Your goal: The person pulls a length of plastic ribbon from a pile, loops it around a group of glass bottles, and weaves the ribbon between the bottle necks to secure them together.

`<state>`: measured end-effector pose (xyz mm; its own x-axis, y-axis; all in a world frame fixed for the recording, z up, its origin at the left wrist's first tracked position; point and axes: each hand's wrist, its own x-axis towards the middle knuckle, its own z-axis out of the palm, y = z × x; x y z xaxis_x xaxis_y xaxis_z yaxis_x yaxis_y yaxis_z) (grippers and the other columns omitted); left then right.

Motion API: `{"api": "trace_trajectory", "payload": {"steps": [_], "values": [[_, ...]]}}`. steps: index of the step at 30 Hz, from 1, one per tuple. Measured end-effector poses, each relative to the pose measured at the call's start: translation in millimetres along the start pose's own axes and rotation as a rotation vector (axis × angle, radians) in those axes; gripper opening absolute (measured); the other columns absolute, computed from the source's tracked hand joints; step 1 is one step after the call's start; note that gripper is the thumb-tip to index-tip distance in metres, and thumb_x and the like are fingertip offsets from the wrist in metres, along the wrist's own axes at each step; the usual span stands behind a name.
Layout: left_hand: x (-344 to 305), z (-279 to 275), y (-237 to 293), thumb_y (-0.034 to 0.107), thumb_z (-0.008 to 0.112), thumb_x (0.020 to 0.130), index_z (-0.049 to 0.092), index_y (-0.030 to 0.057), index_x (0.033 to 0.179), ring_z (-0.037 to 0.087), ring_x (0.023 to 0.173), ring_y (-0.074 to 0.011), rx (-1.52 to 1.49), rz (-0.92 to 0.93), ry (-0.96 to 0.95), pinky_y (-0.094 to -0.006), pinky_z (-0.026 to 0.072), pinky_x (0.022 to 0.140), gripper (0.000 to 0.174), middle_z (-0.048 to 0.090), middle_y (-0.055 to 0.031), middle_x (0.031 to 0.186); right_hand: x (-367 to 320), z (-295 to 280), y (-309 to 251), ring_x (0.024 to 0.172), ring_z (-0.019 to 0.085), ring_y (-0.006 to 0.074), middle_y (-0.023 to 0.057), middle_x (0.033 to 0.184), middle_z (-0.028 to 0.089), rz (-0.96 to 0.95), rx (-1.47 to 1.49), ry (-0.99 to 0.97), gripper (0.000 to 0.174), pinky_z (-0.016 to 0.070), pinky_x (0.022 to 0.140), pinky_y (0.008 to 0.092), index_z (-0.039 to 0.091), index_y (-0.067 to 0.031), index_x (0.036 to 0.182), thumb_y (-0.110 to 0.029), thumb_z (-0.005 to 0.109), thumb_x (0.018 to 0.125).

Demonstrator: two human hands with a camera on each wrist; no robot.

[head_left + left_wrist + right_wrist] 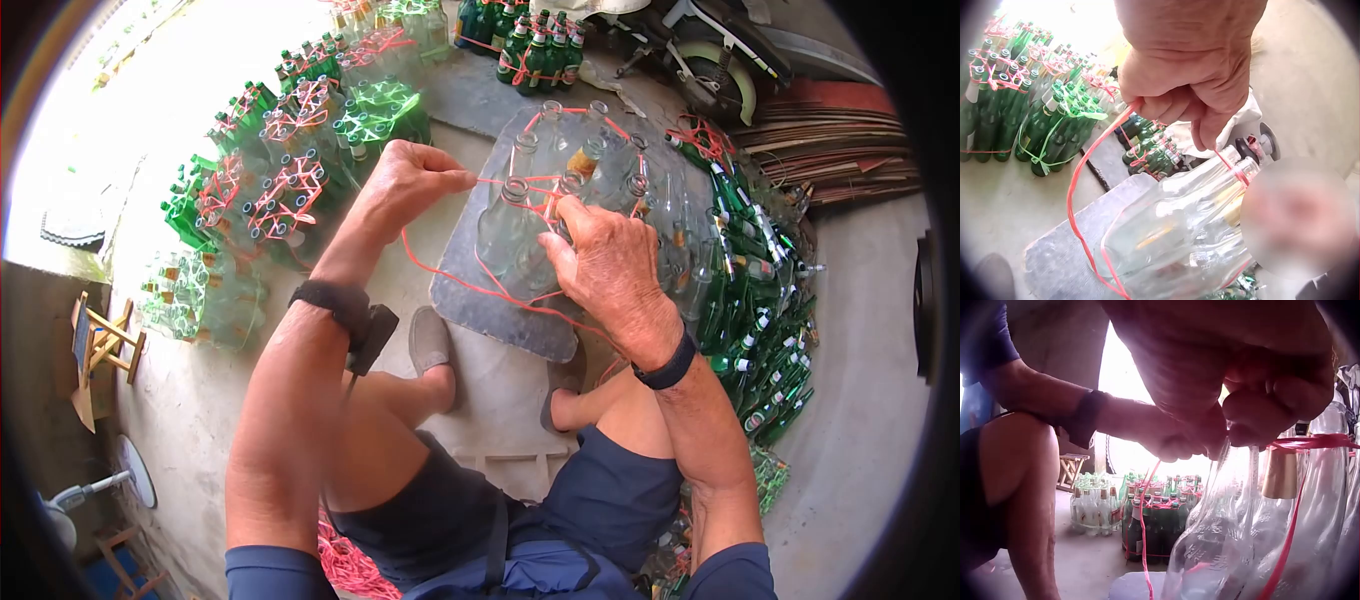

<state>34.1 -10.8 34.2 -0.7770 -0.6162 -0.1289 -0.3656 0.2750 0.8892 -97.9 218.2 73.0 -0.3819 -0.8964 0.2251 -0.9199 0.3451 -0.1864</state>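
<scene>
We are pinching the string (492, 181) in both curled hands: the right hand (600, 265) at the necks of the bottles (503, 228), the left hand (405, 185) holding it taut out leftward. The run is lying level between them, the bottles standing upright just beyond.

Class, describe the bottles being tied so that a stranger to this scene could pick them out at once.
Find the grey mat on the floor before the seated person. On it stands a cluster of bottles, where the left hand and right hand hold red string looped round the necks. Unlike the green bundles around, these are clear glass.
</scene>
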Motion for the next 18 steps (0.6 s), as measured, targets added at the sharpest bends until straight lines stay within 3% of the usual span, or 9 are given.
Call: {"api": "trace_trajectory", "payload": {"steps": [4, 6, 18], "values": [[-5, 0, 2, 0.022, 0.082, 0.087, 0.081, -0.0004, 0.096, 0.064, 0.075, -0.0098, -0.014, -0.023, -0.008, -0.0287, 0.0507, 0.067, 0.024, 0.075, -0.0027, 0.081, -4, -2, 5, 0.074, 0.073, 0.0352, 0.0109, 0.082, 0.074, -0.036, 0.052, 0.033, 0.025, 0.0552, 0.063, 0.0475, 0.065, -0.0104, 0.1, -0.023, 0.078, 0.084], [-8, 1, 5, 0.024, 0.083, 0.082, 0.081, -0.0016, 0.093, 0.062, 0.068, -0.0118, -0.065, 0.018, 0.012, -0.0319, 0.0495, 0.064, 0.028, 0.071, -0.004, 0.074, -6, 1, 12, 0.075, 0.072, 0.0357, 0.0116, 0.082, 0.073, -0.06, 0.054, 0.044, 0.025, 0.0551, 0.063, 0.048, 0.065, -0.0103, 0.1, -0.023, 0.079, 0.083], [-33, 18, 23, 0.022, 0.081, 0.082, 0.08, -0.0041, 0.093, 0.062, 0.071, -0.0128, -0.052, 0.044, -0.072, -0.0346, 0.0514, 0.067, 0.028, 0.071, -0.0055, 0.075, -15, -16, 52, 0.081, 0.068, 0.0375, 0.0126, 0.086, 0.068, -0.104, 0.057, -0.005, 0.024, 0.0529, 0.069, 0.0467, 0.066, -0.0095, 0.103, -0.018, 0.078, 0.084]]}}
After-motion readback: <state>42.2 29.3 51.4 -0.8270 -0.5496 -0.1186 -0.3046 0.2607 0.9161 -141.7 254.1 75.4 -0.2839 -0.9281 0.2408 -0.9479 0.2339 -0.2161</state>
